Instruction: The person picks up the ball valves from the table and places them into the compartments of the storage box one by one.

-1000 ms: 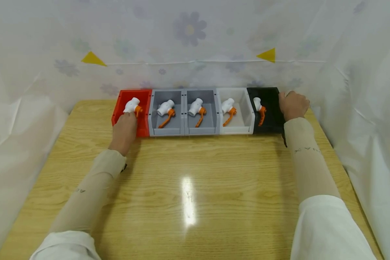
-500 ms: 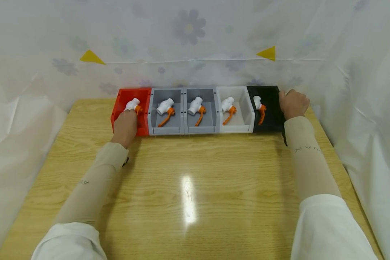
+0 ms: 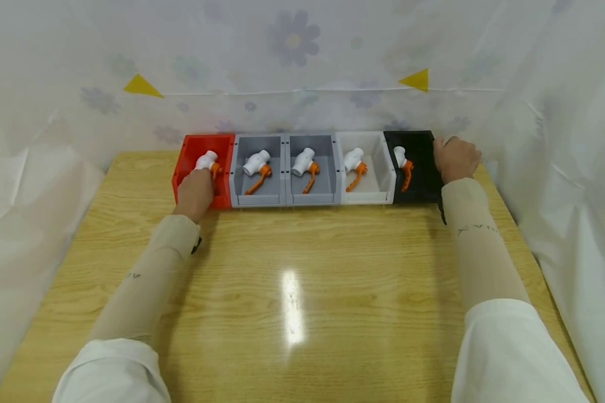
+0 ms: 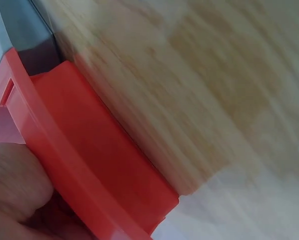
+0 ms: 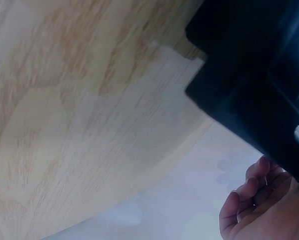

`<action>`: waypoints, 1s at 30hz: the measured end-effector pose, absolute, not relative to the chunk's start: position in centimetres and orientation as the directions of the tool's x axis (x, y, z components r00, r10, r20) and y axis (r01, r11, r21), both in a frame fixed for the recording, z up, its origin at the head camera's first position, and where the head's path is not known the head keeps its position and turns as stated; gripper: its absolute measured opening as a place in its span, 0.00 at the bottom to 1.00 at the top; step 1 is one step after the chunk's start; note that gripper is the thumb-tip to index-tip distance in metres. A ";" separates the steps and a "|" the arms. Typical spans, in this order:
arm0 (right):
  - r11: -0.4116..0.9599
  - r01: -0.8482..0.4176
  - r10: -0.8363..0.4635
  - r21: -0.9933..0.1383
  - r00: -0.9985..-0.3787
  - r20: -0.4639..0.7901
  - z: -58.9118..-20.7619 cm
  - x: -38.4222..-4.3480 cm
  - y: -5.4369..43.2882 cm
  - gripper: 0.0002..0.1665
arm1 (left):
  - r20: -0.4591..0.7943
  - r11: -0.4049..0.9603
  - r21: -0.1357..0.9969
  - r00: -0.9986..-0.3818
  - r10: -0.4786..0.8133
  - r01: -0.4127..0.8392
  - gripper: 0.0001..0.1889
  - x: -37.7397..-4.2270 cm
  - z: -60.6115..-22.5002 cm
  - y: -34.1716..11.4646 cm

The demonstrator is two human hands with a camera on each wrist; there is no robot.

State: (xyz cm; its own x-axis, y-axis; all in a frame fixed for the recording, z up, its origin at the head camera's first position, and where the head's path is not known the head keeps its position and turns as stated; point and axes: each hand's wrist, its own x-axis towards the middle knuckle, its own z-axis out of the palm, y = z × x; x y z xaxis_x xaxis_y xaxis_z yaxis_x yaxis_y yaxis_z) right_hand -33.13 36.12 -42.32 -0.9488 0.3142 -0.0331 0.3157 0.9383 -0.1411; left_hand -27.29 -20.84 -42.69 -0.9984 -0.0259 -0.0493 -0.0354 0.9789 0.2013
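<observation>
At the far left of the row, my left hand (image 3: 195, 193) reaches over the front of the red bin (image 3: 224, 193) with curled fingers. It holds a white ball valve (image 3: 206, 160) with an orange lever; the fingertips and most of the lever are hidden. The left wrist view shows part of this hand (image 4: 17, 185) inside the red rim (image 4: 84, 130). At the other end, my right hand (image 3: 456, 158) grips the right wall of the black bin (image 3: 424, 168). Its curled fingers (image 5: 247, 190) show outside that wall in the right wrist view; the thumb tip is hidden.
Two grey bins (image 3: 260, 200) (image 3: 312, 199) and a white bin (image 3: 378, 184) stand between the end bins. Each holds one ball valve (image 3: 256, 162), as does the black bin. The row sits on a wooden table (image 3: 302, 252) before a flowered sheet (image 3: 292, 101).
My left hand has shifted slightly forward and further over the red bin, and its valve has barely moved. The right hand keeps its place. The whole view has tilted a little.
</observation>
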 end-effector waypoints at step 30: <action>0.958 -0.109 -0.018 -0.266 -0.946 0.324 -44.1 -28.2 31.2 0.28 | 0.131 0.914 0.359 -0.979 0.153 0.191 0.22 -25.7 -41.9 -21.6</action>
